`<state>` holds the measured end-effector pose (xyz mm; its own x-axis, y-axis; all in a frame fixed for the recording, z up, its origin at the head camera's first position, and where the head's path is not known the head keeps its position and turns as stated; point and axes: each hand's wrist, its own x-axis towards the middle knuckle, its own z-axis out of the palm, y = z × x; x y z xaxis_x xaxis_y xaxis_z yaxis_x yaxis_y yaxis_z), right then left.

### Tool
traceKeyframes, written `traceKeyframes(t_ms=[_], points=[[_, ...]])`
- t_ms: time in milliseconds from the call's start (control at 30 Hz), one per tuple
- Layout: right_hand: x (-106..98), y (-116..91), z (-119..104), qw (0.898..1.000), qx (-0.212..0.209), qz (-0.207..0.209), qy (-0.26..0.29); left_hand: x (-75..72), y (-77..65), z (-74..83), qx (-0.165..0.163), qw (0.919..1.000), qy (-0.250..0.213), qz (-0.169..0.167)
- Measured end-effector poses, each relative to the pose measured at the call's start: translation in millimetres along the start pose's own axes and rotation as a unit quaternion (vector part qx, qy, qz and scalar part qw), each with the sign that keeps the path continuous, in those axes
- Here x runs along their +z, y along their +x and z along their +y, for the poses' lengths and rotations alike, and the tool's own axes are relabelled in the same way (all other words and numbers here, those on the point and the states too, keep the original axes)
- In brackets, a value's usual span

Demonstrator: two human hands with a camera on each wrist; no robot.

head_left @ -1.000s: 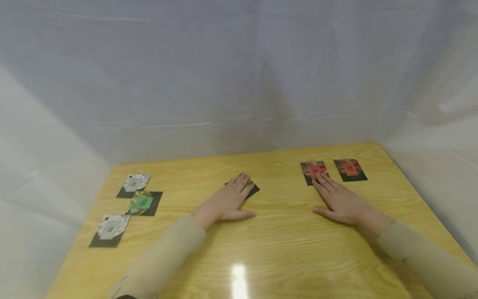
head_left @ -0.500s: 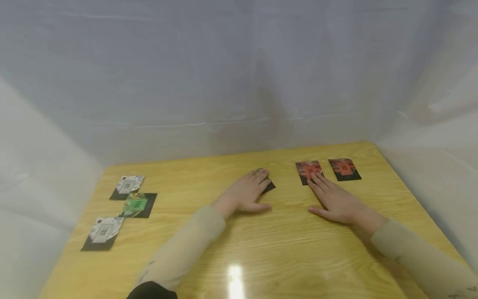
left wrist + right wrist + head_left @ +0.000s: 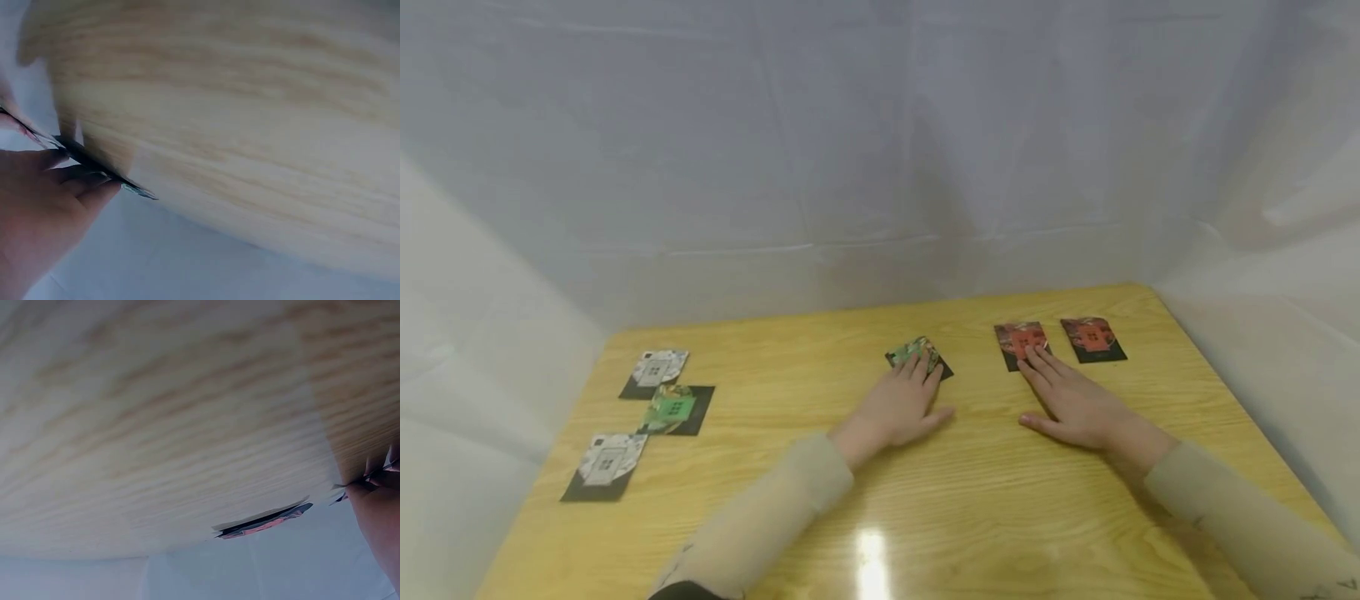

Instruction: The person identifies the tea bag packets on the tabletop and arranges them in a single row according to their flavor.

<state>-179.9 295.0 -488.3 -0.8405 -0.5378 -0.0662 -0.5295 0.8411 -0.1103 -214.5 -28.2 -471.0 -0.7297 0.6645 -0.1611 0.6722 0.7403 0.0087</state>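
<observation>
Several flat, roughly square packets with black lower parts lie on a wooden table [image 3: 955, 500]. In the head view, my left hand [image 3: 893, 410] has its straight fingertips on a green-and-black packet [image 3: 917, 347] near the middle back, which sits turned at an angle. The left wrist view catches that packet edge-on [image 3: 142, 190] under the fingers. Farther right, my right hand [image 3: 1075, 408] lies with fingers extended, their tips over the lower part of a red-and-black packet [image 3: 1018, 335]. Beside it is a second red-and-black packet [image 3: 1093, 338], untouched.
At the left, a white-and-black packet [image 3: 657, 368] lies at the back, a green-and-black packet [image 3: 672, 408] just in front, and another white-and-black packet [image 3: 604, 462] nearest me. White sheeting [image 3: 760, 167] hangs behind the table and along both sides.
My left hand has slid the green packet rightward, toward the red ones, then drawn back slightly, uncovering more of it. The right hand stays on its red packet. The head view has shifted a little.
</observation>
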Motion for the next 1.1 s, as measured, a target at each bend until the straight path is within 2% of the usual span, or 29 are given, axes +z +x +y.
traceKeyframes(t_ms=[267,500,733,1100], points=[[-2.0,-1.8,-0.9,1.000,0.004,-0.001,0.007,-0.3,4.4,-0.5,0.028,0.9995,-0.003,-0.014],[-6.6,-1.3,-4.2,1.000,0.005,-0.004,0.013,-0.4,19.1,-1.8,0.065,0.9977,0.015,-0.013],[-3.6,-1.2,-2.9,1.000,0.011,-0.009,0.015,-3.4,33.3,-5.0,0.106,0.9937,0.020,-0.028],[-1.2,-0.2,-2.5,1.000,0.013,-0.006,0.016,-7.8,46.6,-4.6,0.119,0.9921,0.020,-0.033]])
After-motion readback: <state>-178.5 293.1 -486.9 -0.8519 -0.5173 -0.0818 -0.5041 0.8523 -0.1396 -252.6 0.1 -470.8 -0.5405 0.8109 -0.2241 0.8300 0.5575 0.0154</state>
